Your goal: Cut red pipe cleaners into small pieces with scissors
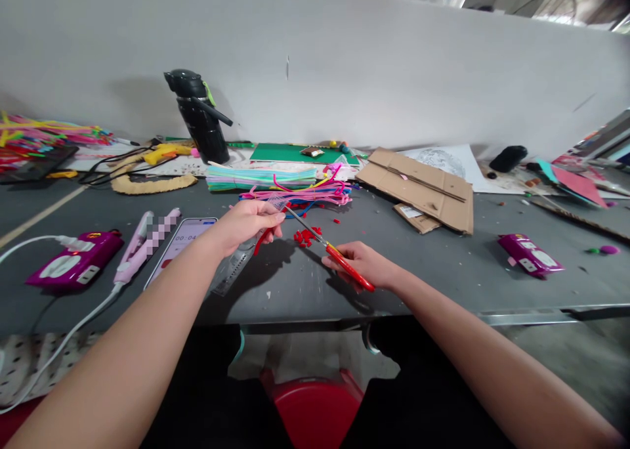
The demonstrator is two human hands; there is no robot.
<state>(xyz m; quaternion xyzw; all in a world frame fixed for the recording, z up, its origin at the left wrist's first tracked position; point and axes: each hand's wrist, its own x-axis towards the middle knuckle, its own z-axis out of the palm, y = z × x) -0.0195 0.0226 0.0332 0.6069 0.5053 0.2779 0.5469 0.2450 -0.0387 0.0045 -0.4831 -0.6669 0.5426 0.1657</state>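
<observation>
My left hand is closed in a pinch on a red pipe cleaner, whose loose end hangs below the fingers. A clear plastic ruler passes under the same hand; whether the fingers also grip it I cannot tell. In my right hand is a pair of scissors with red handles, blades pointing up and left to the left fingertips. The blades look nearly closed. Below them several short red pipe cleaner pieces lie in a small pile on the grey table.
Bundles of pastel pipe cleaners and pink pipe cleaners lie behind my hands. Flat cardboard is at back right, a black bottle at back left. A phone, pink styling iron and purple power strip sit left.
</observation>
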